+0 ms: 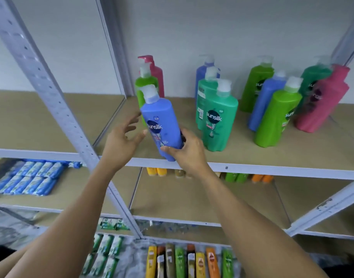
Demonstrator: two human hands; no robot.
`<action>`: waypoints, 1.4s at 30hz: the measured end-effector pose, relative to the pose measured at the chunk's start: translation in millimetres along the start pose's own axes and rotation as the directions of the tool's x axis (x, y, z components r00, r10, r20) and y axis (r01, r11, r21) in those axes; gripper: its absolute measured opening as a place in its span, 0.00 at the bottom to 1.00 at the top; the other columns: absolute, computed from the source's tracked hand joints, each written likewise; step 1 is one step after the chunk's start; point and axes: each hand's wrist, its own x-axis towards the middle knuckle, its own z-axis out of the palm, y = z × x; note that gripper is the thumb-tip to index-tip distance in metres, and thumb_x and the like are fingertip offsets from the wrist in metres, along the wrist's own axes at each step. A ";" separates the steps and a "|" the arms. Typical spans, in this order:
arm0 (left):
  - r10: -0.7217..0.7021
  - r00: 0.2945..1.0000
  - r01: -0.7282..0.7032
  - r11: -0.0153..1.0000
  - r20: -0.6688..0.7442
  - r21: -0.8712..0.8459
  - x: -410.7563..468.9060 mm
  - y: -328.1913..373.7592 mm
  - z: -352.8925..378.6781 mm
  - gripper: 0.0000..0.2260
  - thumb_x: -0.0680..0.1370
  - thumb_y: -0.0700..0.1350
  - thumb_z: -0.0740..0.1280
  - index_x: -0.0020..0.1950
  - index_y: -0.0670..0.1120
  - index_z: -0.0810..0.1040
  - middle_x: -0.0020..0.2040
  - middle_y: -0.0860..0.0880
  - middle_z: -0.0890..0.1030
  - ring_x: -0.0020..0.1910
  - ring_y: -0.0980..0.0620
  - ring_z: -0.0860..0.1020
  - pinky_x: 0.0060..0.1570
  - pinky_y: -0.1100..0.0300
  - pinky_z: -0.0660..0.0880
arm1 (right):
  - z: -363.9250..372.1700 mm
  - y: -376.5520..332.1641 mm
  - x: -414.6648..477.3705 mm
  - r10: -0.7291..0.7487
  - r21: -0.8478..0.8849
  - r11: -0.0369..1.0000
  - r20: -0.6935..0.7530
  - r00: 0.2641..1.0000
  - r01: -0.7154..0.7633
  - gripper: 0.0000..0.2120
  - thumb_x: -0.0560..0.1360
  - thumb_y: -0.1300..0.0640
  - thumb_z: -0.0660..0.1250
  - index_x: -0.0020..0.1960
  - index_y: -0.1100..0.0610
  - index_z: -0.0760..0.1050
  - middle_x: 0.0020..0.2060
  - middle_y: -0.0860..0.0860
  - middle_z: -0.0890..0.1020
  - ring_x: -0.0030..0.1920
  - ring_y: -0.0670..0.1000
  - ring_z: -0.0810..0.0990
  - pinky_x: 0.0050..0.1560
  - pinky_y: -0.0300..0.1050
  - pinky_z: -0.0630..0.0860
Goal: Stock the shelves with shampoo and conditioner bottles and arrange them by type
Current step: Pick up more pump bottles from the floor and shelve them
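blue pump bottle [162, 125] tilted left at the front edge of the top shelf [242, 151], base over the pale front rail; resting or lifted, cannot tell. just behind it a green bottle [141, 87] and a pink bottle [157, 77], upright in a line toward the back.

brown board surface, grey-white metal frame, perforated post [51, 91] slanting across the left, plain pale wall [192, 27] behind. to the right on the same board, a teal bottle [218, 121] with a second teal and a blue one close behind; further right a cluster of green, blue, dark green and pink bottles [292, 101], crowded together and blurred.

right hand [187, 151] holding the blue bottle low down, thumb across the front, fingers curled round the far side. left hand [122, 141] wide, fingers spread and loosely bent, gripping nothing, thumb tip right at the bottle's left side.

"sunsilk" in white on a dark oval on the blue bottle, a small "new" badge above it; "sunsilk" again on the teal bottle; only "sun" legible on the cluster.

below, blue packets [31, 177] on the left board, small bottle tops under the rail, and a row of coloured tubes [192, 261] at the bottom beside green sachets [106, 251].
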 end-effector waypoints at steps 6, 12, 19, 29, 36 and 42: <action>-0.140 0.980 0.040 0.832 0.139 0.553 26.3 -90.0 -16.8 0.26 0.80 0.57 0.65 0.77 0.54 0.66 0.78 0.45 0.64 0.77 0.43 0.62 0.73 0.46 0.60 | 31.0 -3.5 30.8 0.031 -0.002 1.000 0.014 0.999 -0.031 0.25 0.66 0.51 0.81 0.60 0.51 0.78 0.51 0.45 0.84 0.48 0.45 0.81 0.47 0.43 0.79; -0.140 0.982 -0.026 0.572 0.128 0.820 20.0 -117.2 -4.9 0.31 0.79 0.64 0.38 0.78 0.58 0.61 0.81 0.48 0.59 0.80 0.42 0.54 0.70 0.27 0.51 | 58.3 6.4 48.2 0.081 0.049 0.995 0.038 0.996 -0.083 0.24 0.67 0.51 0.81 0.59 0.46 0.74 0.52 0.42 0.84 0.50 0.43 0.83 0.50 0.43 0.80; -0.145 0.983 -0.015 0.551 0.113 0.834 22.4 -120.3 -3.4 0.28 0.80 0.63 0.40 0.78 0.59 0.59 0.81 0.48 0.58 0.80 0.43 0.54 0.69 0.31 0.53 | 71.0 13.3 58.3 0.080 0.040 0.996 0.050 0.996 -0.082 0.27 0.67 0.49 0.81 0.63 0.45 0.73 0.54 0.42 0.84 0.52 0.44 0.83 0.52 0.44 0.81; -0.116 0.984 -0.041 0.599 0.138 0.800 20.0 -120.0 -7.4 0.29 0.79 0.64 0.39 0.77 0.62 0.62 0.80 0.51 0.60 0.80 0.42 0.55 0.71 0.33 0.55 | 52.1 19.1 47.8 0.095 -0.254 0.966 0.184 0.978 -0.046 0.29 0.70 0.48 0.77 0.68 0.48 0.71 0.61 0.46 0.80 0.59 0.49 0.79 0.60 0.50 0.77; -0.013 0.997 -0.047 0.692 0.077 0.720 -13.1 -113.8 3.4 0.28 0.81 0.64 0.43 0.76 0.59 0.67 0.79 0.54 0.63 0.80 0.44 0.56 0.74 0.36 0.50 | -13.4 45.7 -19.2 -0.020 -0.684 0.645 0.431 0.902 0.341 0.32 0.81 0.39 0.60 0.80 0.51 0.61 0.80 0.50 0.61 0.80 0.53 0.58 0.80 0.51 0.53; 0.080 0.993 -0.118 0.792 0.090 0.599 -76.5 -107.4 36.3 0.32 0.81 0.63 0.54 0.82 0.51 0.56 0.83 0.50 0.49 0.82 0.42 0.41 0.78 0.39 0.49 | -58.6 70.7 -88.3 -0.121 -0.730 0.541 0.422 0.898 0.416 0.31 0.80 0.39 0.59 0.78 0.54 0.65 0.82 0.54 0.53 0.82 0.55 0.50 0.79 0.60 0.55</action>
